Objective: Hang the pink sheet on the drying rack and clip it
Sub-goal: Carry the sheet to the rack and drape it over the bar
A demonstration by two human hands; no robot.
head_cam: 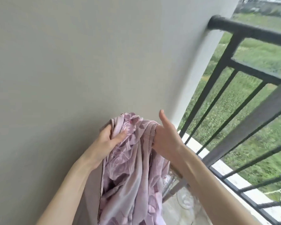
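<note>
Head view, left to right: a plain grey wall (55, 70); the left hand (109, 140) pinching the bunched pink floral fabric sheet (133, 159), held up between both arms; the right hand (166, 135), fingers spread, under the sheet's hem; a dark metal balcony railing (243, 31) before green grass (234, 124).

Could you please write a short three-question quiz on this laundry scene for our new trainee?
1. True or false: the left hand grips the pink sheet.
2. What stands to the right of the sheet? A) a black railing B) a wooden door C) a bookshelf
3. Fill in: the right hand has its fingers ____ , with the sheet's hem draped against it.

Key: 1 true; 2 A; 3 spread open. No drying rack or clip can be clearly made out in this view.
</note>
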